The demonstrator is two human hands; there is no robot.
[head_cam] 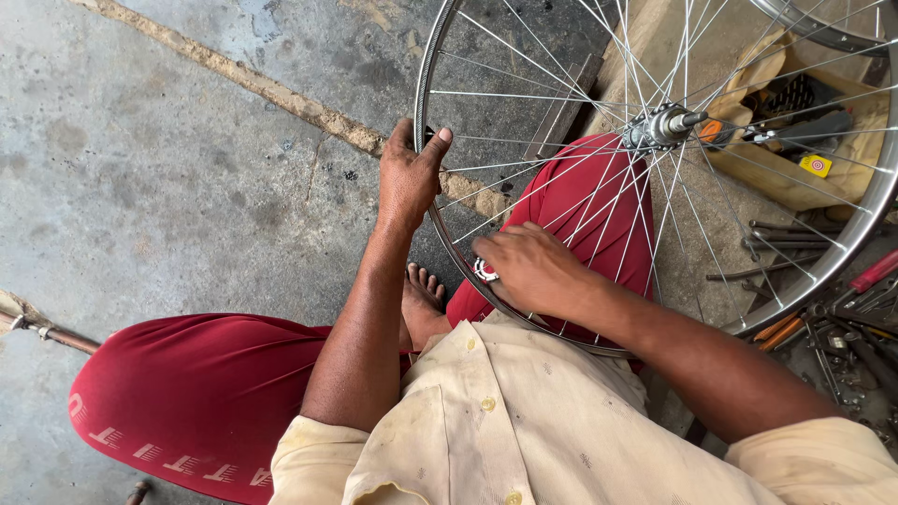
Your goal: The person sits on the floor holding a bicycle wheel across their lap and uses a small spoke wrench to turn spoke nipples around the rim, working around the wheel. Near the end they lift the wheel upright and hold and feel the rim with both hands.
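A bicycle wheel with a shiny metal rim (432, 56) and thin spokes rests over my lap, its hub (660, 126) up at the right. My left hand (409, 173) grips the rim on its left side, thumb hooked over the edge. My right hand (529, 271) lies inside the wheel at the lower rim, fingers pinched on a small round spoke tool (485, 270) with a red mark. I sit on the floor in red trousers (201, 393) and a cream shirt, one bare foot (424, 297) under the wheel.
Grey concrete floor (159, 168) with a long filled crack lies to the left. At the right sit a wooden box (795, 178) with parts, loose metal rods (795, 238), and several hand tools (842, 327). A rod end (47, 330) pokes in at the left edge.
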